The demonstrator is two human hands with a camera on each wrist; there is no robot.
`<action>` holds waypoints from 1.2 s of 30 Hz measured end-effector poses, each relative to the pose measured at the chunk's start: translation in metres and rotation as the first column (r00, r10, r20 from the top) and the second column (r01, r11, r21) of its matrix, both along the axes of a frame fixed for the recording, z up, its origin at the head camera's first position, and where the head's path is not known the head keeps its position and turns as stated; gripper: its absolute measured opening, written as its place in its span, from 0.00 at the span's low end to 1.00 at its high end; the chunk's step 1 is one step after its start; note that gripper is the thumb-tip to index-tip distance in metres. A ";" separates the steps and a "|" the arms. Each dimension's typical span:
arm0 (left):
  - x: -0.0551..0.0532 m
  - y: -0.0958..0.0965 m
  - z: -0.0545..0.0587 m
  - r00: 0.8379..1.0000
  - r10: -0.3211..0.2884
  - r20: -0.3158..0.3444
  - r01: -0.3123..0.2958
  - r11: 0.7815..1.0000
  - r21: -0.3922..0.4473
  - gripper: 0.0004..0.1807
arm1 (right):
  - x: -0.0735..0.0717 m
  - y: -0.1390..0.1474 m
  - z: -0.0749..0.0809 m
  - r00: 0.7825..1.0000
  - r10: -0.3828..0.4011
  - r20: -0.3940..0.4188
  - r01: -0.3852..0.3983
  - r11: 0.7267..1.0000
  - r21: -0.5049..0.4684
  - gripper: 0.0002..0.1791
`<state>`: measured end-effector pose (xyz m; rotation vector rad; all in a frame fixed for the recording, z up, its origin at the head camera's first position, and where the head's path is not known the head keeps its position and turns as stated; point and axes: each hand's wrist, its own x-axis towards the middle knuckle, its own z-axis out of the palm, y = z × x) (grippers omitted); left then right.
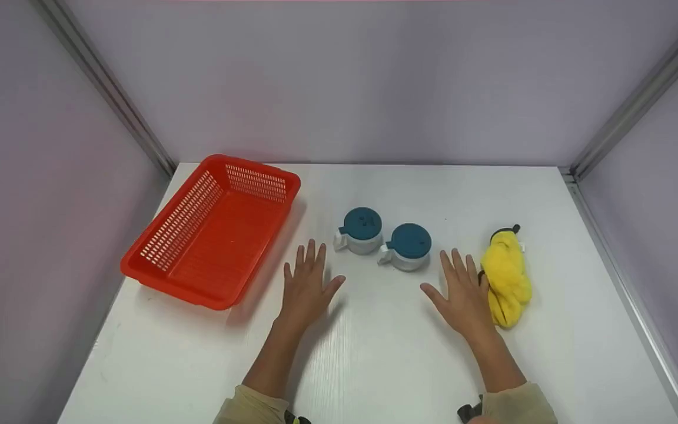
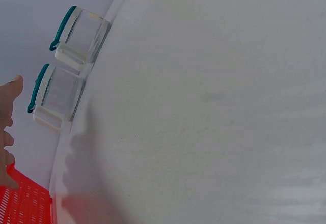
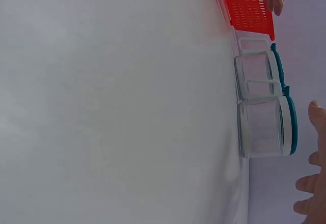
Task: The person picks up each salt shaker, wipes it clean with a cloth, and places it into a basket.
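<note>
Two clear jars with teal lids and white handles, the left jar and the right jar, stand upright side by side on the white table. My left hand hovers with fingers spread between the basket and the left jar, holding nothing. Beyond the right jar, my right hand is likewise spread and holds nothing. It is nearest to a yellow plush cloth item with black trim, partly covered by its fingers; whether they touch cannot be told. Both jars look see-through in the left wrist view, one jar nearer that hand.
A red plastic basket with slotted sides sits at the table's left, with nothing seen inside. Pale wall panels close off the back and both sides, joined by grey metal corner posts.
</note>
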<state>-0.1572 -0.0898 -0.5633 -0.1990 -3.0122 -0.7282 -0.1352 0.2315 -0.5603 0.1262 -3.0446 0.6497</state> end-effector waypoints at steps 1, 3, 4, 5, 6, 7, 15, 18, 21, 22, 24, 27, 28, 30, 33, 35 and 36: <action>0.000 0.000 0.000 1.000 0.000 0.001 0.000 1.000 0.001 0.45 | 0.000 0.000 0.000 1.000 0.001 -0.001 -0.001 1.000 0.001 0.48; -0.001 0.000 0.000 1.000 0.001 0.003 -0.001 1.000 -0.001 0.45 | 0.000 0.000 0.000 1.000 0.002 0.002 -0.002 1.000 0.008 0.49; -0.001 0.000 0.000 1.000 0.001 0.004 -0.001 1.000 0.000 0.45 | 0.000 0.000 0.000 1.000 0.002 0.004 -0.002 1.000 0.010 0.49; -0.001 0.000 0.000 1.000 0.001 0.005 -0.001 1.000 -0.001 0.45 | 0.000 0.000 0.000 1.000 0.001 0.006 -0.001 1.000 0.011 0.49; -0.001 0.000 0.000 1.000 0.002 0.006 -0.002 1.000 -0.003 0.45 | 0.000 0.000 0.000 1.000 0.001 0.007 -0.001 1.000 0.011 0.49; -0.001 0.000 0.000 1.000 0.003 0.007 -0.003 1.000 -0.005 0.45 | 0.000 0.000 0.000 1.000 0.000 0.008 -0.001 1.000 0.009 0.49; 0.000 -0.001 -0.002 1.000 -0.004 0.001 0.004 1.000 0.001 0.44 | 0.001 0.000 -0.001 1.000 -0.004 0.011 0.003 1.000 0.009 0.48; 0.000 -0.002 -0.002 1.000 -0.006 0.003 0.006 1.000 0.002 0.44 | 0.001 0.000 -0.002 1.000 -0.004 0.007 0.004 1.000 0.005 0.48; -0.001 -0.002 -0.002 1.000 -0.008 0.003 0.008 1.000 0.014 0.44 | 0.001 0.001 -0.002 1.000 -0.005 0.004 0.005 1.000 0.004 0.49; -0.002 -0.002 -0.002 1.000 -0.007 0.005 0.007 1.000 0.016 0.44 | 0.000 0.001 -0.002 1.000 -0.005 0.003 0.005 1.000 0.003 0.49; -0.004 -0.003 -0.002 1.000 -0.007 0.004 0.007 1.000 0.023 0.44 | 0.000 0.001 -0.002 1.000 -0.003 0.003 0.003 1.000 0.003 0.49; -0.008 -0.003 -0.001 1.000 -0.006 0.005 0.006 0.999 0.039 0.44 | -0.001 0.001 -0.001 1.000 -0.001 -0.004 0.001 1.000 -0.004 0.49; -0.010 -0.002 -0.001 1.000 -0.005 0.007 0.005 0.999 0.049 0.44 | -0.001 0.001 -0.001 1.000 0.000 -0.007 0.000 1.000 -0.002 0.49; -0.013 -0.002 0.000 1.000 -0.006 0.013 0.005 0.996 0.084 0.44 | -0.002 0.002 0.000 1.000 0.000 -0.013 0.000 1.000 -0.002 0.49; -0.018 -0.002 0.001 0.999 -0.008 0.031 0.004 0.989 0.147 0.44 | -0.004 0.005 0.002 1.000 -0.002 -0.024 0.002 1.000 0.005 0.49; -0.022 -0.002 0.001 0.999 -0.010 0.042 0.002 0.983 0.182 0.43 | -0.006 0.008 0.002 1.000 -0.008 -0.029 0.008 1.000 0.001 0.49; -0.024 -0.002 0.001 0.999 -0.011 0.047 0.002 0.980 0.197 0.44 | -0.007 0.010 0.003 0.999 -0.011 -0.030 0.011 1.000 0.000 0.49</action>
